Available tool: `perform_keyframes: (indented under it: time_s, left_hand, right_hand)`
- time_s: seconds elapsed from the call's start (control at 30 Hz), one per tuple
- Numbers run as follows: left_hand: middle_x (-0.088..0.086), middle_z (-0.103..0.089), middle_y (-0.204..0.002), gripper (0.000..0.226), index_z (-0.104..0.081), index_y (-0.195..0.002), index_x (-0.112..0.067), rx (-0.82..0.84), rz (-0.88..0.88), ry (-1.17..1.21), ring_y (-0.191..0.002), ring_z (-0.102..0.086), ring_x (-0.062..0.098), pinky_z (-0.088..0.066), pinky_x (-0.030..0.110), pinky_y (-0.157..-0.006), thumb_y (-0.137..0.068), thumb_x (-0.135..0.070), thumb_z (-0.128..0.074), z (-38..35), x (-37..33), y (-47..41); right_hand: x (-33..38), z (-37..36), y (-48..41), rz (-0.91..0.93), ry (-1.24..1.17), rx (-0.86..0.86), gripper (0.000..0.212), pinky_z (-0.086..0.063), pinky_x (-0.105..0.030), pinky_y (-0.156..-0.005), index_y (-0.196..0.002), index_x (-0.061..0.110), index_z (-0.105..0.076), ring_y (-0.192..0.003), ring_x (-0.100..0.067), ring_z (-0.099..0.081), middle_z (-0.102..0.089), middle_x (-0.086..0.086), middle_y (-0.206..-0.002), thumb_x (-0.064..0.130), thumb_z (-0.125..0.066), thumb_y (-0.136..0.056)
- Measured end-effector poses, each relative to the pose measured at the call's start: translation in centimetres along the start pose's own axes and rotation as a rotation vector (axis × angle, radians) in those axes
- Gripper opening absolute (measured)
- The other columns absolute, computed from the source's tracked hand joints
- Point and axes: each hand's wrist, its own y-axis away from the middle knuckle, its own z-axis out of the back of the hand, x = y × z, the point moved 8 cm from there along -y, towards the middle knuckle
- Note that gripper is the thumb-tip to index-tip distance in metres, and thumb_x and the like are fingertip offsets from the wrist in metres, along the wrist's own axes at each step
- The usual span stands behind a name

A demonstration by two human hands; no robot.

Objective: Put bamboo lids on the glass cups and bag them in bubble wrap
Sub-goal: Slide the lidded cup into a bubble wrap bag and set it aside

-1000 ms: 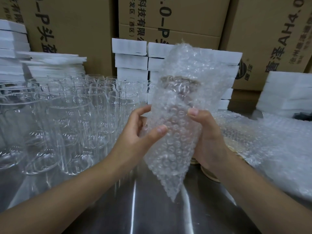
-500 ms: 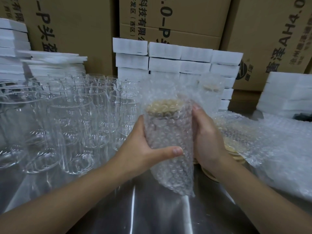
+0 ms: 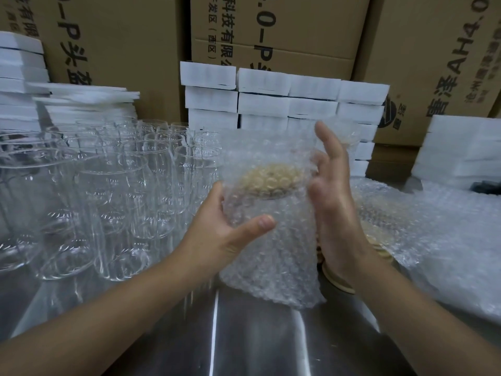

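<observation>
Over the steel table (image 3: pixel 244 337), between both hands: glass cup (image 3: pixel 273 221) with bamboo lid (image 3: pixel 271 180) on, now upright inside its bubble-wrap bag (image 3: pixel 284 272), lowered from the tilted lift of a second ago. Held by left hand (image 3: pixel 225 234), thumb across the front. Right hand (image 3: pixel 333 213) released, fingers straight beside the bag. Probably bagged, ready to be set aside.

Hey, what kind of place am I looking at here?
Most likely a packing station in a warehouse: printed cardboard cartons stacked behind, rows of empty glass cups on a steel table, and white foam inserts.
</observation>
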Motion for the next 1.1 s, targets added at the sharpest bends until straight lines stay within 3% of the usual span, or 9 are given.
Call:
perform_keyframes:
  time_s: [0.13, 0.27, 0.4, 0.5, 0.67, 0.77, 0.87, 1.0, 1.1]
  left_hand:
    - [-0.016, -0.058, -0.058, 0.095, -0.050, -0.075, -0.009, -0.080, 0.001, 0.020, -0.055, -0.049, -0.009, -0.039, 0.006, -0.057, -0.041, -0.098, -0.051, 0.6, -0.3, 0.0]
    - [0.008, -0.059, -0.092, 0.102, -0.055, -0.104, 0.000, 0.033, 0.024, 0.089, -0.083, -0.055, 0.011, -0.048, 0.026, -0.076, -0.049, -0.085, -0.064, 0.0, -0.3, 0.1]
    - [-0.029, -0.069, -0.092, 0.060, -0.048, -0.112, -0.024, 0.200, 0.097, 0.064, -0.087, -0.064, -0.012, -0.048, 0.006, -0.071, -0.066, -0.026, -0.087, -1.7, 0.4, 0.4]
    - [-0.039, -0.064, -0.103, 0.073, -0.044, -0.116, -0.035, 0.233, 0.102, 0.037, -0.098, -0.061, -0.015, -0.046, 0.003, -0.077, -0.061, -0.034, -0.090, -1.9, 1.2, 0.7]
    - [-0.023, -0.065, -0.118, 0.092, -0.041, -0.129, -0.042, 0.245, 0.122, 0.008, -0.108, -0.065, 0.001, -0.052, 0.021, -0.089, -0.050, -0.051, -0.086, -1.8, 2.1, 0.7]
    - [-0.026, -0.063, -0.121, 0.100, -0.040, -0.133, -0.043, 0.255, 0.107, -0.031, -0.111, -0.063, 0.000, -0.051, 0.020, -0.091, -0.047, -0.059, -0.087, -1.8, 2.2, 0.7]
    - [-0.024, -0.065, -0.119, 0.111, -0.039, -0.135, -0.038, 0.220, 0.117, -0.010, -0.111, -0.064, 0.003, -0.049, 0.025, -0.094, -0.039, -0.064, -0.088, -1.5, 2.5, 0.6]
    - [-0.029, -0.067, -0.109, 0.083, -0.044, -0.119, -0.039, 0.199, 0.095, 0.006, -0.102, -0.066, -0.002, -0.049, 0.013, -0.083, -0.046, -0.049, -0.082, -1.2, 2.4, 0.7]
    - [-0.031, -0.067, -0.104, 0.077, -0.044, -0.117, -0.029, 0.179, 0.079, 0.047, -0.099, -0.065, -0.006, -0.048, 0.009, -0.080, -0.049, -0.044, -0.077, -1.1, 2.0, 0.6]
  right_hand:
    - [0.9, -1.2, 0.2, 0.106, 0.332, 0.096, 0.070, -0.042, -0.043, -0.106, -0.124, 0.055, -0.037, -0.131, -0.013, -0.044, -0.042, 0.007, -0.137, 0.058, -0.074, -0.065]
    - [0.5, -0.1, 0.0, 0.032, 0.162, -0.029, 0.053, -0.048, -0.050, -0.095, -0.108, 0.031, -0.049, -0.111, -0.023, -0.059, -0.058, -0.007, -0.116, 0.041, -0.078, -0.065]
    - [0.1, 0.5, 0.2, 0.003, 0.080, -0.098, 0.052, -0.054, -0.036, -0.084, -0.104, 0.028, -0.045, -0.096, -0.012, -0.065, -0.061, 0.004, -0.102, 0.039, -0.077, -0.064]
    - [0.2, 0.8, 0.1, 0.015, 0.013, -0.131, 0.044, -0.050, -0.018, -0.072, -0.097, 0.023, -0.045, -0.082, -0.002, -0.064, -0.061, 0.016, -0.087, 0.038, -0.074, -0.067]
    - [0.7, 1.6, -0.1, 0.043, -0.047, -0.172, 0.026, -0.047, -0.018, -0.067, -0.088, 0.018, -0.052, -0.069, -0.001, -0.056, -0.056, 0.014, -0.074, 0.041, -0.060, -0.079]
    - [0.5, 0.9, -0.3, -0.001, -0.041, -0.092, 0.031, -0.050, -0.019, -0.071, -0.098, 0.018, -0.054, -0.079, -0.004, -0.063, -0.063, 0.014, -0.084, 0.043, -0.059, -0.080]
    - [-0.7, 0.0, -0.3, -0.128, -0.093, 0.008, 0.045, -0.055, -0.043, -0.086, -0.109, 0.020, -0.048, -0.098, -0.026, -0.063, -0.063, -0.001, -0.105, 0.052, -0.054, -0.078]
    - [-1.7, 0.1, -0.2, -0.245, -0.149, 0.051, 0.084, -0.045, -0.047, -0.102, -0.139, 0.028, -0.036, -0.125, -0.016, -0.054, -0.052, 0.001, -0.137, 0.076, -0.051, -0.072]
    - [-2.0, -0.4, -0.3, -0.292, -0.162, 0.141, 0.095, -0.036, -0.055, -0.109, -0.136, 0.055, -0.034, -0.136, -0.017, -0.042, -0.041, 0.006, -0.149, 0.090, -0.059, -0.052]
